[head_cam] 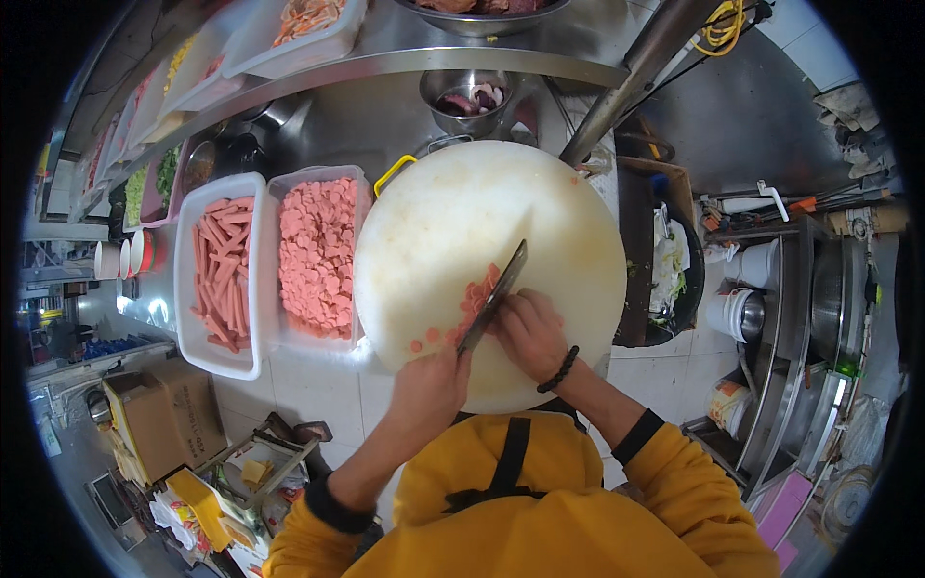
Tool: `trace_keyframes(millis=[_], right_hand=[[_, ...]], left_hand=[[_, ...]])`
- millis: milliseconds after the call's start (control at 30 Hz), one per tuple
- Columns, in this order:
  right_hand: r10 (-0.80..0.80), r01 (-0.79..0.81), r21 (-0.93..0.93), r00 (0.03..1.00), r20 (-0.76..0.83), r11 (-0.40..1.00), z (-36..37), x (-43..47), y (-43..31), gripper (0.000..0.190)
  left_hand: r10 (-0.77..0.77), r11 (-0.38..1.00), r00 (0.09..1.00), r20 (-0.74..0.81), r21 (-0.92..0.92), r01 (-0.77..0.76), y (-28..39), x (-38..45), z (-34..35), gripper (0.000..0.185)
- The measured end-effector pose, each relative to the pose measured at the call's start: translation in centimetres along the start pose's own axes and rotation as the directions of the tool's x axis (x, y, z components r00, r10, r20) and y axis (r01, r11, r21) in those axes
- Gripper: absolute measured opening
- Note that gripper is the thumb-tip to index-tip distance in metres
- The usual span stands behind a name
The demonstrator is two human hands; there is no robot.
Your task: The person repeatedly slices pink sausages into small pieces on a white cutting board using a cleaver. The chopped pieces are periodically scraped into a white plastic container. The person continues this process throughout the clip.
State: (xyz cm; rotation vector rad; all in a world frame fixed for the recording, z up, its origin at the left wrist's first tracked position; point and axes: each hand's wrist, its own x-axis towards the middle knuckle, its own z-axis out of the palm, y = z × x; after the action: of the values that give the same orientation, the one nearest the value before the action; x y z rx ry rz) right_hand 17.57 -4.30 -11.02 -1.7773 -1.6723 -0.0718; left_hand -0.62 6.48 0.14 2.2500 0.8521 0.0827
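Note:
My left hand (432,386) grips the handle of a cleaver-like kitchen knife (498,289), whose blade stands on edge on a round white cutting board (426,231). Close against the blade's right side, my right hand (531,332) has its fingers curled over pink sausage, mostly hidden beneath them. A black beaded bracelet (560,370) circles that wrist. Left of the blade lies a small heap of sausage slices (473,296), with a few loose rounds nearer the board's lower left. Beside the board sits a clear tub of sliced sausage (318,253); a white tub (258,289) further left holds whole sausages (224,267).
Above the board, a steel bowl (466,108) contains purple and white pieces. A steel shelf (462,61) bearing food tubs crosses overhead, and a metal post (636,72) slants down at the right. A black-lined waste bin (694,282) with scraps stands right of the board.

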Motion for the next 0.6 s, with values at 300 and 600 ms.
trace_keyframes(millis=[300, 600], right_hand=[[0.001, -0.001, 0.003, 1.0, 0.004, 1.0, 0.1, 0.0, 0.1, 0.038], [-0.004, 0.004, -0.011, 1.0, 0.012, 1.0, 0.2, -0.2, 0.2, 0.038]], left_hand=[[-0.025, 1.0, 0.999, 0.043, 0.005, 0.024, -0.1, 0.0, 0.2, 0.019], [-0.054, 0.998, 0.996, 0.067, -0.023, 0.056, -1.1, -0.1, 0.9, 0.016]])
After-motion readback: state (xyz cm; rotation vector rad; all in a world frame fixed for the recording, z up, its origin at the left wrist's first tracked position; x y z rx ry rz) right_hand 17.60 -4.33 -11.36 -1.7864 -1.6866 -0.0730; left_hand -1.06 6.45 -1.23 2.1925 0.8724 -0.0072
